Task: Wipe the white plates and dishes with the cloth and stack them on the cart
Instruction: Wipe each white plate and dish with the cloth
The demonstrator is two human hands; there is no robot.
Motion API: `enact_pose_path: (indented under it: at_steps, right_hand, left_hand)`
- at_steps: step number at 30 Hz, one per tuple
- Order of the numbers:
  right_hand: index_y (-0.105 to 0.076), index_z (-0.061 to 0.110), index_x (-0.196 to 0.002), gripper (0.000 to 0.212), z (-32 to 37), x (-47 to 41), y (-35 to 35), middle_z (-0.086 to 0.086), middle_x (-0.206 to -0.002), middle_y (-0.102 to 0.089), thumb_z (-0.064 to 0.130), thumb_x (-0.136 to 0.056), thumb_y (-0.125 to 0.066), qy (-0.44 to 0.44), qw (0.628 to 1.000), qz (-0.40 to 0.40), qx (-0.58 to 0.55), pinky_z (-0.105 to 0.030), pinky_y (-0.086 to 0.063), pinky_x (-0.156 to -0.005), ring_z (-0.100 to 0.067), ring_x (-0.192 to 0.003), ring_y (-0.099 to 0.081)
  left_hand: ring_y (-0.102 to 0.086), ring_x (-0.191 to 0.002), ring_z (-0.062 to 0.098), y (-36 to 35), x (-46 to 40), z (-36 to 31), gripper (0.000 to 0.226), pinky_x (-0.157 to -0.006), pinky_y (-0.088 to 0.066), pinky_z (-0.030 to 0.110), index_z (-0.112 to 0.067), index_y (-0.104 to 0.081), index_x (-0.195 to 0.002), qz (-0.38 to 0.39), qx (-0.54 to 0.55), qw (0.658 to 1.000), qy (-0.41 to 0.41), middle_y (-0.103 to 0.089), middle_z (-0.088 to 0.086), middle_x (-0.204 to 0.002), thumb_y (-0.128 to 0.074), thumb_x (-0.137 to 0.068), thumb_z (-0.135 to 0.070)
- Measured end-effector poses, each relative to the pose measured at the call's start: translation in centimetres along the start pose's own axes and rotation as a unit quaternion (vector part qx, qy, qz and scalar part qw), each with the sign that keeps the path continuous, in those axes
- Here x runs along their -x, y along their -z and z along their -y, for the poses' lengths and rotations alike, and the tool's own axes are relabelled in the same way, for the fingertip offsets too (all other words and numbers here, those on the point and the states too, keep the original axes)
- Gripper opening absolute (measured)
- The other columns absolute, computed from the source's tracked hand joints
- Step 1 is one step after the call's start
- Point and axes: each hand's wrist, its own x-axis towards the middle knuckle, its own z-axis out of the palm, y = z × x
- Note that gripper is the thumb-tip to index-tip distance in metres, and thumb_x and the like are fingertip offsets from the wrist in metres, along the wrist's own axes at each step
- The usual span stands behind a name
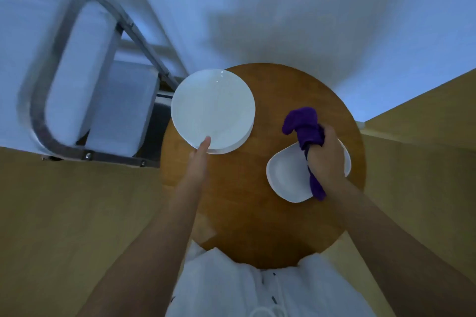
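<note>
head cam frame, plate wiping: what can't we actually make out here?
- Left hand: the top plate hides the fingers beneath its rim; only the thumb shows, so the grip is unclear.
- Plate stack under it: only edges show, count unreadable.
- Rounded dish: the right hand and purple cloth cover its right part.
- Metal-framed object on the left: motion-blurred; cannot confirm it is the cart.
- Round wooden table: near edge hidden by the person's clothing.

Dim bluish light; soft shadow on wall (257, 33); motion blur upper left; wide-angle edge distortion.
</note>
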Motion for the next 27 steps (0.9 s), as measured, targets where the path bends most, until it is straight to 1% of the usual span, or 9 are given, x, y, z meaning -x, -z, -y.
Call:
enact_pose_path:
  at_steps: [5,7,9,11,12,15,18,22,27]
  right_hand:
    - [-0.048,0.016,-0.123,0.030,4.6,0.1,-4.2,-0.001,-0.094,-0.060,0.014,-0.093,-0.048,-0.051,0.997,0.007,-0.054,-0.025,-0.042,-0.061,-0.016,-0.078,-0.058]
    - [-0.048,0.015,-0.125,0.032,6.3,0.1,-6.0,0.000,-0.095,-0.059,0.014,-0.093,-0.047,-0.060,0.996,-0.007,-0.073,-0.024,-0.041,-0.060,-0.013,-0.077,-0.057]
    - [-0.049,0.014,-0.124,0.031,7.5,0.2,-7.3,0.004,-0.091,-0.057,0.014,-0.093,-0.048,-0.069,0.993,-0.023,-0.089,-0.023,-0.040,-0.059,-0.010,-0.075,-0.056]
    - [-0.048,0.013,-0.124,0.031,8.3,0.5,-8.6,0.001,-0.094,-0.058,0.015,-0.094,-0.049,-0.076,0.992,-0.035,-0.098,-0.024,-0.040,-0.060,-0.015,-0.078,-0.056]
    - [-0.048,0.012,-0.126,0.032,8.7,0.7,-9.1,-0.003,-0.097,-0.058,0.015,-0.094,-0.049,-0.078,0.991,-0.038,-0.099,-0.025,-0.040,-0.062,-0.018,-0.082,-0.057]
    - [-0.046,0.013,-0.129,0.034,9.4,1.5,-10.3,-0.008,-0.105,-0.060,0.017,-0.095,-0.049,-0.086,0.990,-0.043,-0.102,-0.026,-0.042,-0.065,-0.024,-0.090,-0.059]
    - [-0.046,0.015,-0.129,0.034,9.9,2.2,-10.9,-0.009,-0.108,-0.061,0.018,-0.095,-0.049,-0.095,0.989,-0.049,-0.101,-0.029,-0.044,-0.070,-0.026,-0.094,-0.060]
    - [-0.045,0.016,-0.129,0.035,10.2,3.0,-11.1,-0.008,-0.109,-0.060,0.019,-0.095,-0.050,-0.103,0.988,-0.051,-0.099,-0.028,-0.044,-0.070,-0.024,-0.095,-0.060]
    - [-0.045,0.016,-0.130,0.035,10.6,3.5,-10.8,-0.004,-0.106,-0.059,0.021,-0.096,-0.050,-0.101,0.989,-0.044,-0.103,-0.027,-0.044,-0.069,-0.022,-0.093,-0.060]
  left_hand:
    - [-0.034,-0.138,0.032,3.9,-1.8,-3.7,0.072,-0.112,-0.030,0.055,-0.027,-0.028,-0.149,0.000,-0.072,0.993,-0.088,-0.036,0.003,-0.152,-0.057,-0.089,-0.054]
    - [-0.047,-0.128,0.029,5.0,-2.8,-5.1,0.062,-0.104,-0.042,0.048,-0.019,-0.038,-0.144,-0.027,-0.168,0.976,-0.133,-0.048,0.006,-0.142,-0.057,-0.091,-0.046]
    - [-0.057,-0.111,0.027,5.5,-3.5,-6.2,0.051,-0.089,-0.049,0.039,-0.011,-0.049,-0.131,-0.083,-0.279,0.944,-0.154,-0.059,0.010,-0.127,-0.056,-0.093,-0.044]
    - [-0.060,-0.103,0.025,5.8,-4.3,-7.2,0.048,-0.079,-0.048,0.033,-0.009,-0.052,-0.123,-0.082,-0.348,0.918,-0.169,-0.062,0.011,-0.119,-0.056,-0.093,-0.045]
    - [-0.060,-0.106,0.026,5.8,-4.7,-7.6,0.049,-0.078,-0.048,0.032,-0.009,-0.051,-0.125,-0.060,-0.372,0.909,-0.181,-0.062,0.011,-0.120,-0.056,-0.092,-0.045]
    - [-0.054,-0.121,0.028,5.7,-5.8,-8.2,0.054,-0.092,-0.048,0.038,-0.016,-0.041,-0.140,-0.001,-0.390,0.897,-0.210,-0.055,0.007,-0.134,-0.056,-0.094,-0.039]
    - [-0.053,-0.121,0.029,5.9,-6.5,-8.2,0.042,-0.097,-0.045,0.041,-0.016,-0.044,-0.137,-0.001,-0.418,0.880,-0.225,-0.055,0.009,-0.134,-0.050,-0.098,-0.030]
    - [-0.057,-0.114,0.030,6.0,-6.6,-8.4,0.048,-0.087,-0.049,0.037,-0.016,-0.038,-0.142,-0.019,-0.437,0.869,-0.232,-0.056,0.011,-0.132,-0.051,-0.097,-0.023]
    - [-0.058,-0.109,0.029,5.7,-6.1,-8.9,0.042,-0.074,-0.044,0.031,-0.015,-0.038,-0.139,-0.028,-0.404,0.882,-0.240,-0.057,0.011,-0.128,-0.044,-0.097,-0.016]
